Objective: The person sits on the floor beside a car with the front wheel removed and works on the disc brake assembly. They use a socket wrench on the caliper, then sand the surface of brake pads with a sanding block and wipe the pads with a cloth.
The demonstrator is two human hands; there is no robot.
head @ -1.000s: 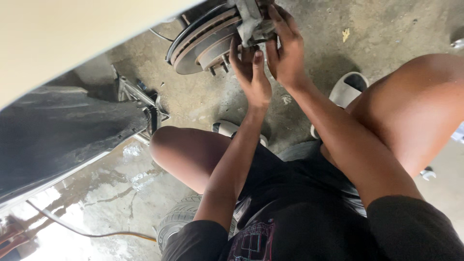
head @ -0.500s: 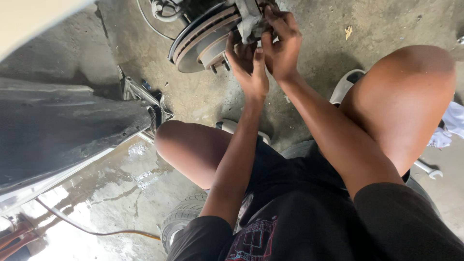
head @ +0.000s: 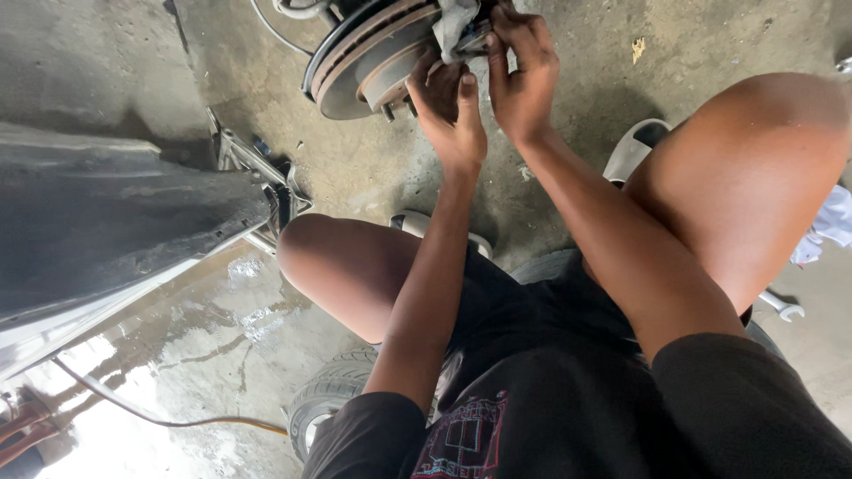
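Observation:
A metal brake disc with its hub hangs at the top of the view under the car. At its right side sits the brake caliper, partly hidden by fingers. My left hand reaches up from below and presses on the caliper's underside. My right hand grips the caliper from the right, fingers curled over its top. Both arms stretch out over my bent knees.
The dark car body fills the left. A jack stands beside it. I sit on a tyre. A wrench and a white cloth lie at the right, a hose on the wet concrete floor.
The view has shifted so the disc sits higher in frame. Both hands stay on the caliper; the right fingers have curled further over its top.

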